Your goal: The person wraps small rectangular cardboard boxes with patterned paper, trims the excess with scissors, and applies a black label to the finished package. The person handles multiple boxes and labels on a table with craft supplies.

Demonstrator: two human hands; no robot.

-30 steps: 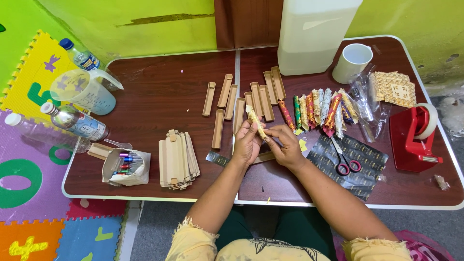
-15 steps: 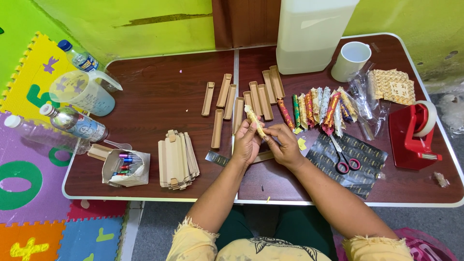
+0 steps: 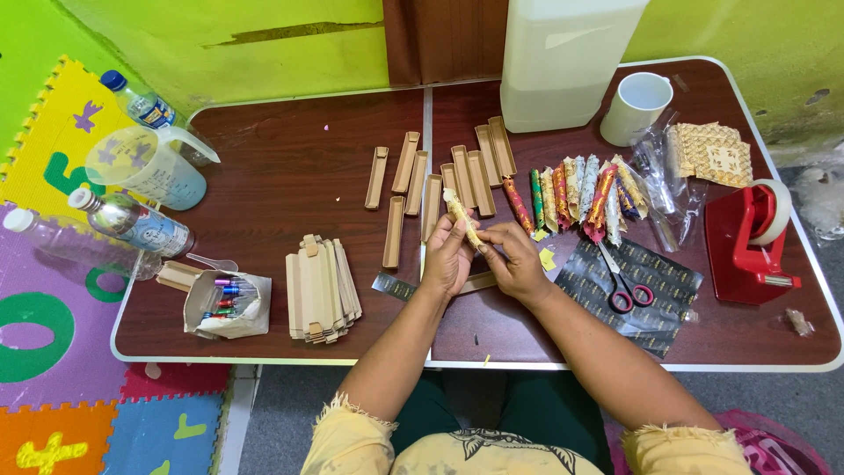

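Wrapped stick [image 3: 461,215] sits pinched between both my hands, left hand [image 3: 447,258] and right hand [image 3: 514,261] clamped together on it above the table [image 3: 290,167].

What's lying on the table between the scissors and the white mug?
In the head view, a row of colourful wrapped sticks lies between the scissors and the white mug, with clear plastic bags beside them.

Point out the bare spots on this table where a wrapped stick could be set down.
Barest: the tabletop between the jug and the open boxes. A smaller patch lies between the scissors and the tape dispenser. Crowded: around both hands, the wrapped sticks and the flat box stack.
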